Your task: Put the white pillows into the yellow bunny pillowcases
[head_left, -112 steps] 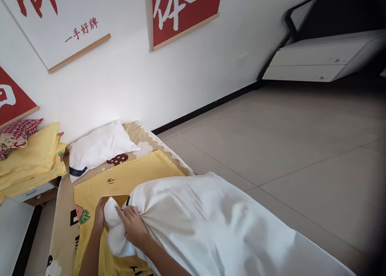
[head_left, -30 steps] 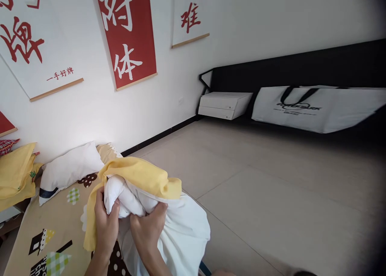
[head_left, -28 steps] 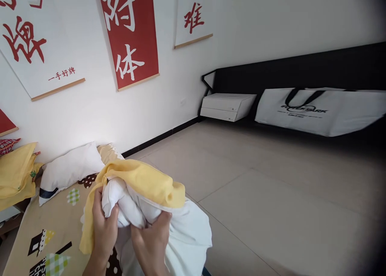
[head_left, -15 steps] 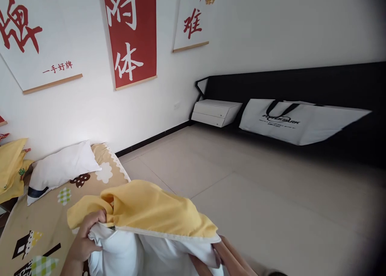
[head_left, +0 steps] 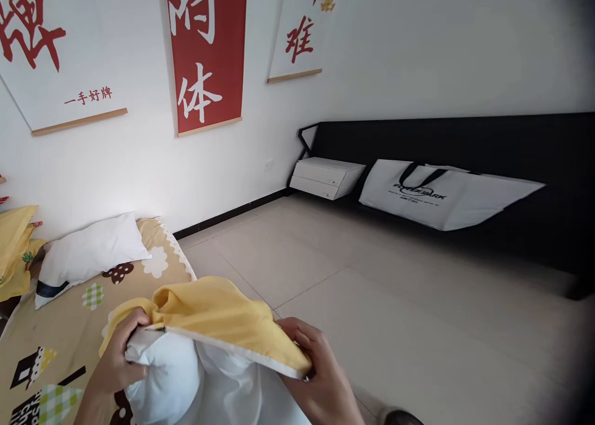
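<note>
A yellow duvet cover [head_left: 218,316] is pulled over the bunched end of a white quilt [head_left: 167,375] at the bottom of the view, above a bed with a beige patterned sheet [head_left: 69,313]. My left hand [head_left: 118,357] is closed on the cover's left edge and the white quilt's corner. My right hand [head_left: 316,375] pinches the cover's white-trimmed right edge. The opening of the cover is stretched between both hands.
A white pillow [head_left: 88,254] lies at the head of the bed, with yellow bedding [head_left: 13,251] at far left. Tiled floor [head_left: 418,307] spreads right. A white nightstand [head_left: 325,177] and a white tote bag [head_left: 441,192] stand against a black panel. Banners hang on the wall.
Both hands lifted the quilt end off the bed and drew the yellow cover over it. My right hand has moved right, spreading the cover's opening. The view has swung toward the room.
</note>
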Action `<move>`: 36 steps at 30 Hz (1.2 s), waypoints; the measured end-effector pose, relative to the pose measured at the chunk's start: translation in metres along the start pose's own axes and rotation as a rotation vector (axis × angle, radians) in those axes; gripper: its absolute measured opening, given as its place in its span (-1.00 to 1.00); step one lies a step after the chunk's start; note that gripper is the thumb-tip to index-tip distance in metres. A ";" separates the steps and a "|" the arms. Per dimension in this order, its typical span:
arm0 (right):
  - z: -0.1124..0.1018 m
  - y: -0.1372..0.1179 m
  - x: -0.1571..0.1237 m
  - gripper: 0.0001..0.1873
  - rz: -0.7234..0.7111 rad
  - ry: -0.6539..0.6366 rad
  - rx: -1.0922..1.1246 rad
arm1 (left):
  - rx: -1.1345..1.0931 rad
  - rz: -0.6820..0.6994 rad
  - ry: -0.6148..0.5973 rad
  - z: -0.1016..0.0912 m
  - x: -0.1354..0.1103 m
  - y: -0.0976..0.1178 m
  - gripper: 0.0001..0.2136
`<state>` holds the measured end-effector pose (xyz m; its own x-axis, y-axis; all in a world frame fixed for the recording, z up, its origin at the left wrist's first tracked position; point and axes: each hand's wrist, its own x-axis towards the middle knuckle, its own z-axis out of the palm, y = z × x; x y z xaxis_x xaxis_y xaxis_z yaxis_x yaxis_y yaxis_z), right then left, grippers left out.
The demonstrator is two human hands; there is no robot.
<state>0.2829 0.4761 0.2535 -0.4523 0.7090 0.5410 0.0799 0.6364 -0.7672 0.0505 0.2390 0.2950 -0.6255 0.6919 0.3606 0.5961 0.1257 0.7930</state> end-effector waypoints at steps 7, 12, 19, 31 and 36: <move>0.057 0.018 -0.002 -0.91 -0.004 0.303 -0.189 | 0.158 -0.134 -0.089 -0.006 0.019 -0.002 -0.85; 0.060 0.032 -0.007 -0.82 -0.311 0.408 -0.343 | 0.385 0.015 0.494 0.025 0.019 -0.039 -0.89; 0.039 0.022 -0.018 -0.83 -0.349 0.574 -0.188 | 0.263 0.328 0.915 0.069 0.016 -0.030 -0.80; 0.047 0.066 -0.049 -0.69 -0.551 0.329 -0.459 | 0.198 -0.139 0.733 0.076 0.013 -0.112 -0.87; 0.049 0.082 -0.055 -0.72 -0.426 0.215 -0.470 | 0.200 -0.024 0.726 0.087 -0.003 -0.123 -0.90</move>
<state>0.2708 0.4743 0.1445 -0.3472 0.3804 0.8572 0.3342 0.9042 -0.2659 0.0225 0.2835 0.1534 -0.7730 0.0539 0.6321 0.6148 0.3096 0.7254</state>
